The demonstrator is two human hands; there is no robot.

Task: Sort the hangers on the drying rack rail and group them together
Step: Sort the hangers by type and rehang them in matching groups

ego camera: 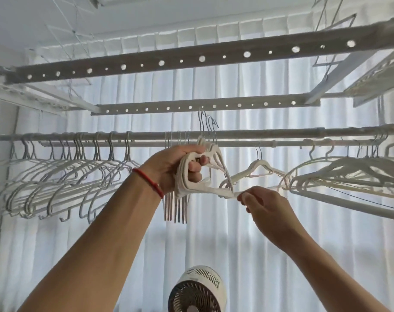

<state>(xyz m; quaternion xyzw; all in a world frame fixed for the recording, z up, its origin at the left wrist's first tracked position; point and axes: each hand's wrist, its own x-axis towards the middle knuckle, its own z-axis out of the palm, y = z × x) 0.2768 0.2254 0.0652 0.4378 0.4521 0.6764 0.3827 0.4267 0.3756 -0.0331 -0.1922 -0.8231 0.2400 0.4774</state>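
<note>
Fan: a round white fan (197,291) is seen lowest and nearest, between the two raised forearms; its lower part is cut off by the frame edge.
Left hand: the left hand (175,166) is raised below the rail, a red cord (148,182) worn on its wrist. Its fingers (195,166) are curled round a bundle of cream hangers (187,176), gripped at the shoulders, the metal hooks standing up past the rail and not resting on it.
Right hand: the right hand (266,206) is held lower and to the right. Its fingertips are pinched on the end of one arm of the bundle, which reaches across from the left hand.
Rail: the rail (281,132) is run across the view as two pale rods, one just under the other. A dense group of grey hangers (56,176) is hung at its left, a narrow set seen edge-on (177,206) behind the left hand, a single cream hanger (259,167) right of centre, and a blurred group of white hangers (349,172) at the far right.
Open room: bare rail is left on both sides of the single hanger.
Overhead frame: two perforated bars (191,58) are hung above on thin wires, the ends cut off by the frame.
Backdrop: white sheer curtains (236,221) are drawn across a bright window, so pale hanger outlines are hard to separate and the bundle cannot be counted.
</note>
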